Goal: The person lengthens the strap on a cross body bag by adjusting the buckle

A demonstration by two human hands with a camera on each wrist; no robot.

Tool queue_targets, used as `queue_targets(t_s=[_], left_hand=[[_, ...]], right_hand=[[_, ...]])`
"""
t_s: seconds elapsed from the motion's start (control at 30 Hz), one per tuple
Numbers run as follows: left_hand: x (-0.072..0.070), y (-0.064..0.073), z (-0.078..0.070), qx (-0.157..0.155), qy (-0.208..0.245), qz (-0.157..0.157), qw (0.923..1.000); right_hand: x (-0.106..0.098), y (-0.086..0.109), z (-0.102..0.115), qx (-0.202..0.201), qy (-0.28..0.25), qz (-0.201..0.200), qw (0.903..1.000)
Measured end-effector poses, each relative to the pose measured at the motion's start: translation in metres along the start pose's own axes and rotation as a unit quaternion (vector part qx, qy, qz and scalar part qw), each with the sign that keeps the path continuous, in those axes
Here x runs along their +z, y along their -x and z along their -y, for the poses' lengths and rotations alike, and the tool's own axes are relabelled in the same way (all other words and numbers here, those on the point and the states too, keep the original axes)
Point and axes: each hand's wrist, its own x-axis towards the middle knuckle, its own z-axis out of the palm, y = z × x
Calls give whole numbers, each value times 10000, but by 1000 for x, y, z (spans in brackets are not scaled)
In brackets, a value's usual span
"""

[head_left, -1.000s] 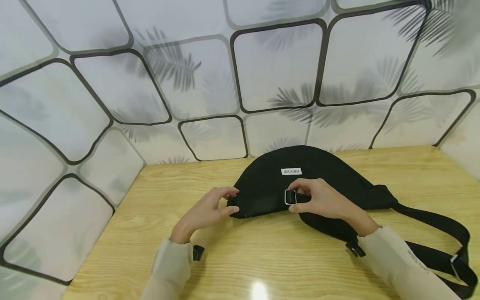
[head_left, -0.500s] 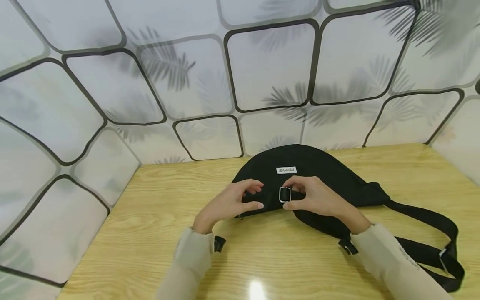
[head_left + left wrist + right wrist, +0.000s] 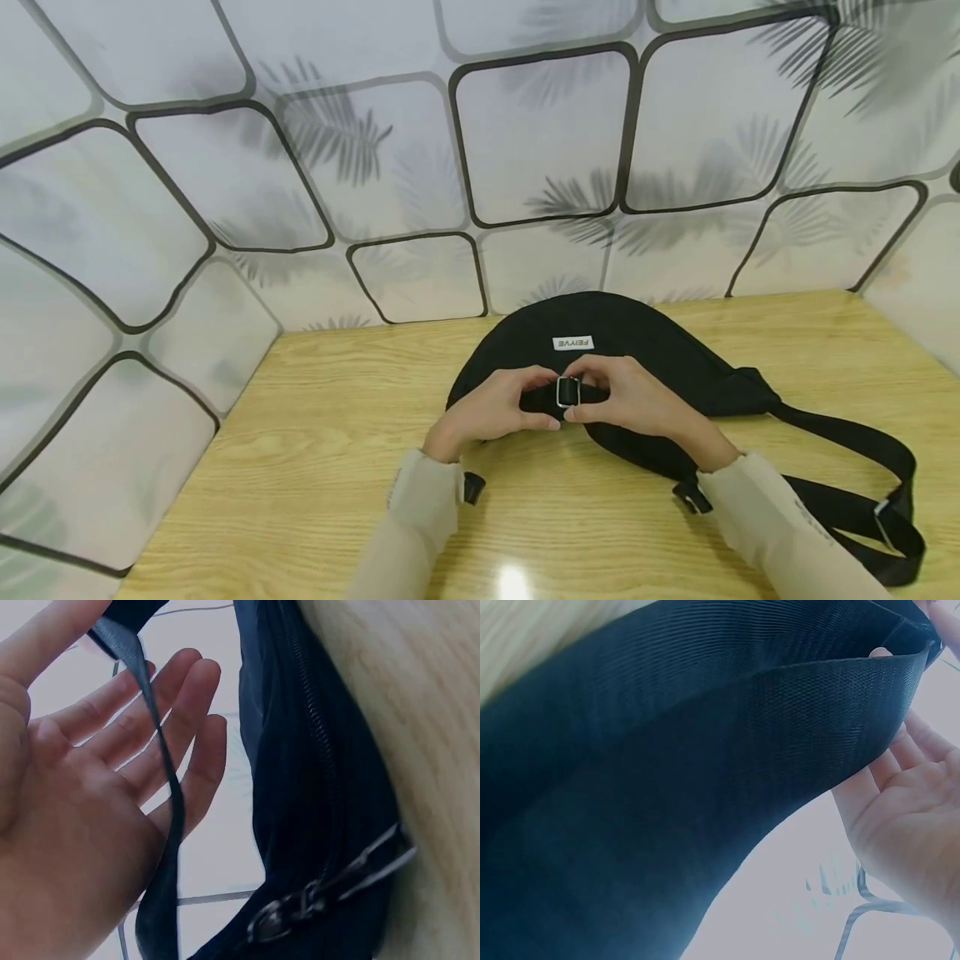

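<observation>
A black waist bag (image 3: 637, 333) with a white label lies at the back of the table. My right hand (image 3: 645, 400) pinches its strap (image 3: 596, 393) at a silver-framed slider buckle (image 3: 567, 392), fingers above and thumb below. My left hand (image 3: 498, 408) is at the slider's left side, index fingertip close to its top edge, thumb lower. In the left wrist view, the fingers are loosely extended beside the hanging strap (image 3: 169, 787), and a zipper pull (image 3: 367, 866) shows on the bag. The right wrist view has the wide strap (image 3: 780, 727) partly covering the right fingers.
A black plastic clip (image 3: 472, 487) sits by the left sleeve, another clip (image 3: 692, 497) by the right sleeve. A strap loop (image 3: 892, 454) extends to the right on the wooden table (image 3: 337, 400). A patterned wall (image 3: 420, 167) borders the table at the back.
My left hand has moved right from the bag's left end to the slider. The right hand keeps its grip on the strap and slider. The view has shifted slightly.
</observation>
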Motion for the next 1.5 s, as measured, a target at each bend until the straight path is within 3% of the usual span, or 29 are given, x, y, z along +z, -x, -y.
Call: queue_targets(t_s=[0.27, 0.5, 0.8, 0.97, 1.3, 1.5], left_hand=[[4, 1, 2, 24, -96, -69, 9999], [3, -1, 2, 159, -61, -63, 9998], [0, -1, 3, 137, 134, -103, 9998], [2, 0, 2, 85, 218, -179, 9996], [5, 1, 2, 30, 318, -311, 9990], [7, 0, 3, 157, 308, -431, 9985]], right_hand=[[1, 1, 0, 32, -193, 116, 9997], [-14, 3, -6, 249, -452, 628, 9967], [-31, 8, -23, 727, -1821, 1187, 9734], [-26, 6, -29, 848, -2170, 1048, 9668], [-20, 6, -25, 1042, -2262, 602, 9666], [-16, 4, -26, 1040, -2339, 422, 9658]])
